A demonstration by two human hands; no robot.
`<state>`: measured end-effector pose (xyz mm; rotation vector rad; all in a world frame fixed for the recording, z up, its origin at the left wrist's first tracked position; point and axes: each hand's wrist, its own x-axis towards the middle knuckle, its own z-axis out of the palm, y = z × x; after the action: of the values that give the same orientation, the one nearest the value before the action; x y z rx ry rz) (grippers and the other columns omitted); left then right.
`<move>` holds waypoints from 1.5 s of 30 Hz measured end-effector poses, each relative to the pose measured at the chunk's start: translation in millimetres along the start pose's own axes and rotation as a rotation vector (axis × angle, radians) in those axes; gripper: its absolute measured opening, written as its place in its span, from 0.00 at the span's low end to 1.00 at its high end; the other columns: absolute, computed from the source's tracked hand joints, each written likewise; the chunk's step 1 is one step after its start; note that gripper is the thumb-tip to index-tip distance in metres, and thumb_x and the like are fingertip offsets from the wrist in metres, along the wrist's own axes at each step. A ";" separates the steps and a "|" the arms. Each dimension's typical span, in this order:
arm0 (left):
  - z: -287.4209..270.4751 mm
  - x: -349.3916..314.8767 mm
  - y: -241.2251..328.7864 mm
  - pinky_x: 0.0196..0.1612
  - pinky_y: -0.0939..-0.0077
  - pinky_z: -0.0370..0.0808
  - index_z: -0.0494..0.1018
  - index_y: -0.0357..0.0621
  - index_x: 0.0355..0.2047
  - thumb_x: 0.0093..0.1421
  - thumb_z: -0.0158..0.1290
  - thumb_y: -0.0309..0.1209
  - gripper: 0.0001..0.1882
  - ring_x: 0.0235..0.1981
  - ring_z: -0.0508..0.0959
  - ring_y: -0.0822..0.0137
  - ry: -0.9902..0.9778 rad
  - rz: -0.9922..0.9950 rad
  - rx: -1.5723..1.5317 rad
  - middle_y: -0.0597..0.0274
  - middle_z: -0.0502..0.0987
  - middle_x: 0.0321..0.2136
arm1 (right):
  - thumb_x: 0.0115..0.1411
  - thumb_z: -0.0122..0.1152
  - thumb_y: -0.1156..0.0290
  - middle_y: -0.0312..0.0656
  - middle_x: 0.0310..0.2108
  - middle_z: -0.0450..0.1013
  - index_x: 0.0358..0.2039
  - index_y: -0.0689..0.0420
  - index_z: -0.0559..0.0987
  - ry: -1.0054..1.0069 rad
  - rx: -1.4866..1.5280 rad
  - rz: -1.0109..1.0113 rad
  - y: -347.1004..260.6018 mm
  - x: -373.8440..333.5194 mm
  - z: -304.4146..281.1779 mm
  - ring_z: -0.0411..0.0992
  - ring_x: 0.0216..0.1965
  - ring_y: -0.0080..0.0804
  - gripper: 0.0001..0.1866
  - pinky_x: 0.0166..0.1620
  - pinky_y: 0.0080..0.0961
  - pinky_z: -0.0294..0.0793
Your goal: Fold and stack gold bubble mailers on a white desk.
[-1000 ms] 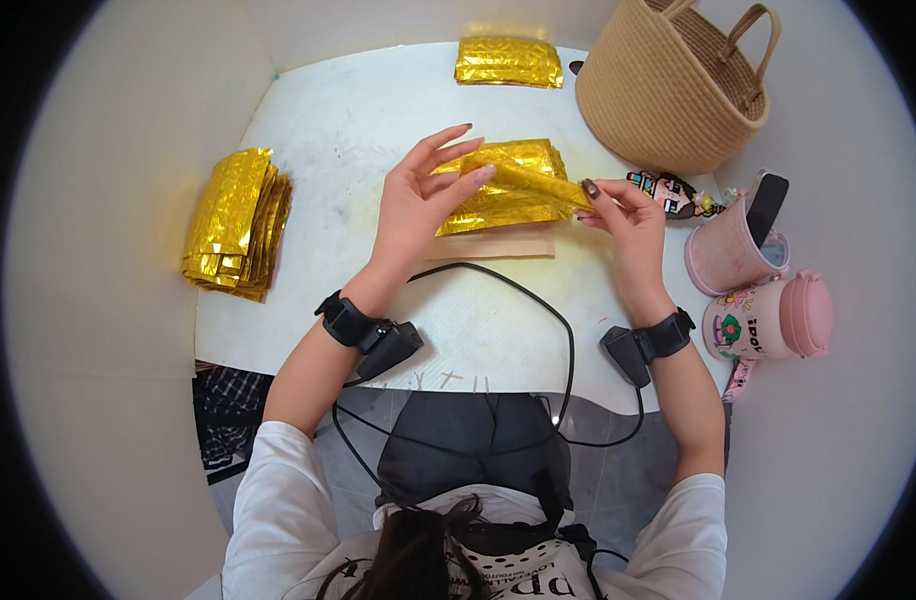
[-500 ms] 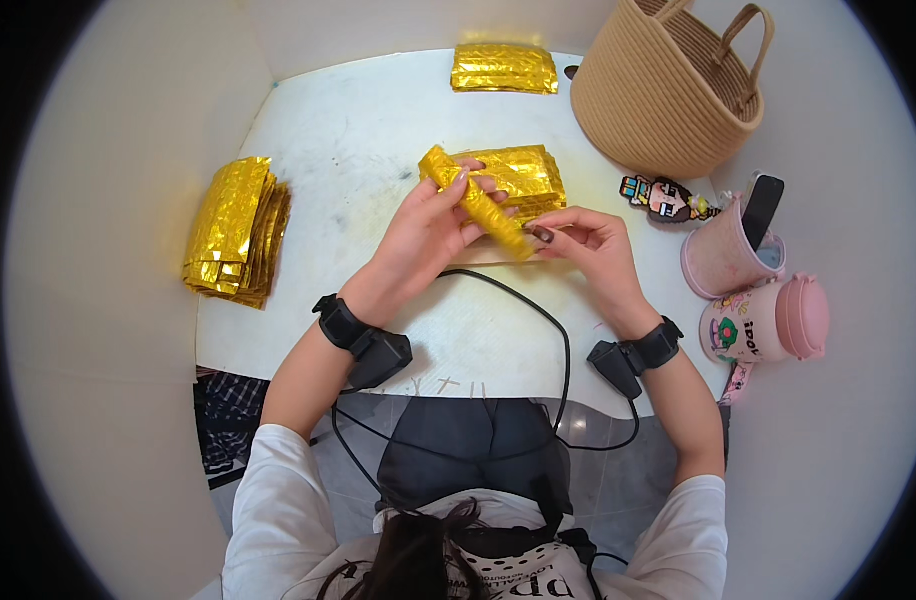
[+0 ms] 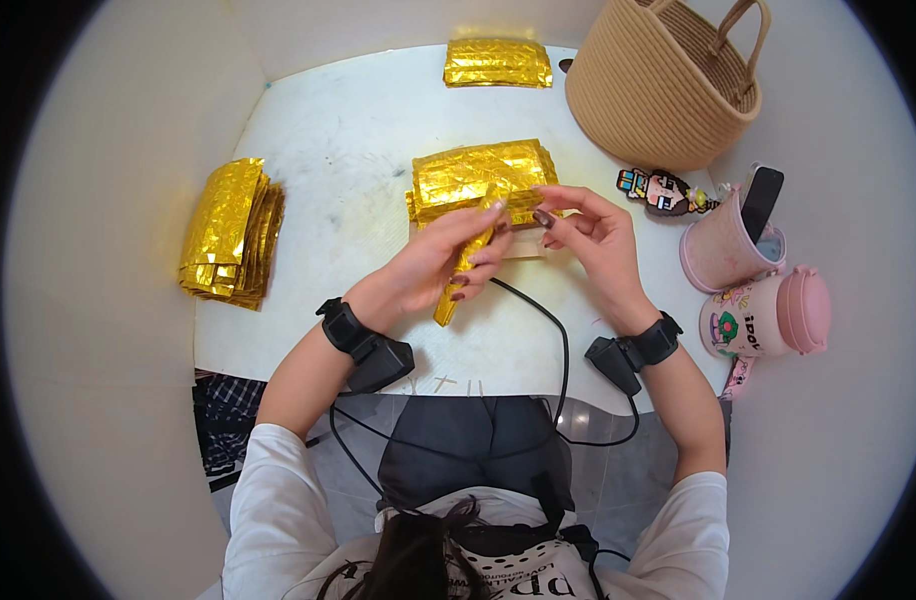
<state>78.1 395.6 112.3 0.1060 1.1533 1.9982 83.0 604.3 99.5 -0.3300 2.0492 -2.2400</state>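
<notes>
My left hand [image 3: 448, 260] is closed round a narrow roll of gold foil [image 3: 472, 255]. The roll slants over the table, its upper end toward the far right and its lower end toward me. Just right of it hovers my right hand [image 3: 593, 240], thumb and forefinger apart, with nothing visible between them. Beyond both hands lies a stack of gold foil sheets [image 3: 478, 170], partly covered by the left fingers and the roll.
Another gold foil stack [image 3: 223, 235] lies at the table's left edge, a smaller one [image 3: 498, 63] at the back. On the right are a rope basket [image 3: 658, 90], a beaded figure [image 3: 668, 190], a pink holder [image 3: 718, 250] with a phone, and a pink-lidded cup [image 3: 768, 315]. A black cable [image 3: 553, 320] crosses the table.
The foil roll has turned in my left hand, from pointing far left to pointing far right. My right fingers, earlier at its lower end, are now apart from it.
</notes>
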 end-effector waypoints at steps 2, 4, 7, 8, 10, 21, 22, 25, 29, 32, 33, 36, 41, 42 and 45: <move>3.5 -0.2 -1.8 0.12 0.87 0.55 0.63 0.49 0.33 0.68 0.40 0.46 0.15 0.12 0.56 0.83 -0.017 -0.012 0.063 0.75 0.58 0.17 | 0.56 0.57 0.81 0.40 0.41 0.76 0.47 0.63 0.76 -0.008 0.003 -0.020 1.2 0.2 -0.7 0.75 0.31 0.18 0.16 0.38 0.15 0.75; 2.3 1.9 -6.3 0.13 0.87 0.57 0.64 0.48 0.30 0.66 0.44 0.44 0.14 0.13 0.59 0.83 0.033 -0.051 0.189 0.75 0.61 0.17 | 0.56 0.57 0.81 0.40 0.41 0.76 0.47 0.63 0.76 -0.017 0.006 -0.040 3.4 0.3 -0.4 0.75 0.32 0.19 0.17 0.38 0.15 0.75; 7.1 2.6 -5.5 0.13 0.86 0.60 0.65 0.48 0.29 0.65 0.46 0.42 0.13 0.13 0.61 0.83 0.060 -0.078 0.207 0.74 0.63 0.17 | 0.55 0.57 0.82 0.40 0.43 0.76 0.47 0.63 0.76 -0.059 -0.002 -0.076 7.6 0.1 0.9 0.76 0.34 0.20 0.16 0.40 0.15 0.75; 8.2 3.0 -6.1 0.14 0.85 0.60 0.65 0.48 0.29 0.65 0.46 0.42 0.12 0.13 0.61 0.82 0.086 -0.085 0.232 0.74 0.63 0.17 | 0.55 0.57 0.82 0.40 0.43 0.76 0.46 0.63 0.76 -0.081 -0.002 -0.062 9.4 -0.3 0.4 0.76 0.35 0.20 0.16 0.40 0.16 0.75; 3.3 3.6 -8.2 0.14 0.86 0.61 0.67 0.49 0.34 0.65 0.47 0.41 0.10 0.14 0.62 0.82 0.056 -0.089 0.236 0.75 0.64 0.18 | 0.55 0.57 0.82 0.40 0.43 0.76 0.46 0.63 0.76 -0.103 -0.002 -0.047 9.9 -0.8 0.1 0.77 0.35 0.21 0.16 0.41 0.16 0.75; 1.2 2.9 -11.9 0.16 0.87 0.62 0.67 0.50 0.41 0.65 0.48 0.40 0.10 0.15 0.62 0.84 0.022 -0.105 0.270 0.76 0.65 0.20 | 0.54 0.57 0.82 0.39 0.42 0.76 0.45 0.61 0.77 -0.075 -0.132 -0.138 9.5 -1.1 0.8 0.77 0.36 0.22 0.16 0.43 0.17 0.74; 2.0 1.9 -9.7 0.16 0.87 0.62 0.67 0.51 0.41 0.65 0.48 0.40 0.10 0.15 0.62 0.84 0.019 -0.115 0.276 0.76 0.65 0.21 | 0.54 0.57 0.82 0.39 0.42 0.76 0.45 0.61 0.77 -0.075 -0.133 -0.138 8.9 -1.2 0.1 0.77 0.36 0.22 0.16 0.43 0.17 0.74; 5.3 -0.6 -6.1 0.17 0.87 0.62 0.67 0.50 0.41 0.65 0.48 0.40 0.10 0.16 0.62 0.84 0.019 -0.118 0.289 0.76 0.65 0.22 | 0.54 0.57 0.81 0.39 0.42 0.76 0.45 0.61 0.77 -0.115 -0.048 -0.046 6.8 -1.7 -1.2 0.77 0.36 0.22 0.16 0.44 0.19 0.74; 11.4 0.5 -5.4 0.15 0.87 0.60 0.65 0.49 0.36 0.65 0.48 0.36 0.07 0.13 0.60 0.83 0.124 -0.083 0.264 0.75 0.63 0.18 | 0.54 0.58 0.80 0.39 0.43 0.76 0.46 0.61 0.77 -0.139 -0.059 -0.043 6.0 -2.5 -1.5 0.76 0.36 0.21 0.17 0.44 0.19 0.73; 11.4 -0.7 -3.6 0.14 0.86 0.60 0.65 0.48 0.36 0.64 0.49 0.35 0.07 0.13 0.60 0.83 0.103 -0.104 0.285 0.74 0.64 0.19 | 0.54 0.58 0.80 0.39 0.43 0.76 0.46 0.61 0.77 -0.124 -0.088 -0.054 4.9 -2.0 -1.9 0.76 0.35 0.20 0.17 0.44 0.19 0.74; 10.1 -1.0 -4.5 0.14 0.86 0.60 0.65 0.48 0.36 0.64 0.49 0.35 0.07 0.13 0.60 0.83 0.104 -0.104 0.285 0.74 0.64 0.19 | 0.54 0.58 0.80 0.39 0.44 0.76 0.46 0.62 0.77 -0.106 -0.114 -0.059 4.6 -1.9 -2.0 0.76 0.35 0.20 0.17 0.43 0.18 0.74; 7.3 -0.9 -6.4 0.14 0.86 0.60 0.65 0.48 0.36 0.64 0.48 0.36 0.07 0.13 0.61 0.82 0.046 -0.111 0.287 0.73 0.65 0.19 | 0.54 0.59 0.80 0.40 0.44 0.76 0.46 0.62 0.77 -0.109 -0.083 -0.061 7.5 -1.4 -3.7 0.76 0.34 0.20 0.17 0.42 0.17 0.74; 3.6 0.8 -6.0 0.13 0.85 0.60 0.65 0.47 0.32 0.65 0.44 0.39 0.10 0.12 0.61 0.81 -0.002 -0.065 0.205 0.71 0.65 0.18 | 0.54 0.60 0.79 0.40 0.44 0.76 0.45 0.62 0.77 -0.119 -0.079 -0.077 4.9 -1.7 -3.4 0.76 0.33 0.20 0.16 0.40 0.17 0.74; 3.0 1.0 -6.5 0.13 0.85 0.60 0.65 0.47 0.32 0.65 0.44 0.39 0.10 0.12 0.61 0.81 -0.001 -0.065 0.205 0.71 0.65 0.18 | 0.54 0.61 0.78 0.40 0.44 0.76 0.45 0.62 0.77 -0.123 -0.095 -0.081 4.4 -1.8 -3.5 0.76 0.32 0.20 0.16 0.39 0.17 0.75; 2.5 2.5 -8.9 0.13 0.85 0.59 0.65 0.46 0.30 0.65 0.44 0.40 0.12 0.12 0.61 0.81 -0.015 -0.074 0.212 0.71 0.66 0.18 | 0.54 0.62 0.78 0.39 0.43 0.76 0.45 0.62 0.77 -0.122 -0.105 -0.076 3.1 -2.1 -3.7 0.75 0.30 0.19 0.16 0.38 0.16 0.74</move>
<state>82.9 401.3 106.2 0.1832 1.3378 1.8045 84.0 608.0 95.9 -0.5476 2.1278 -2.0997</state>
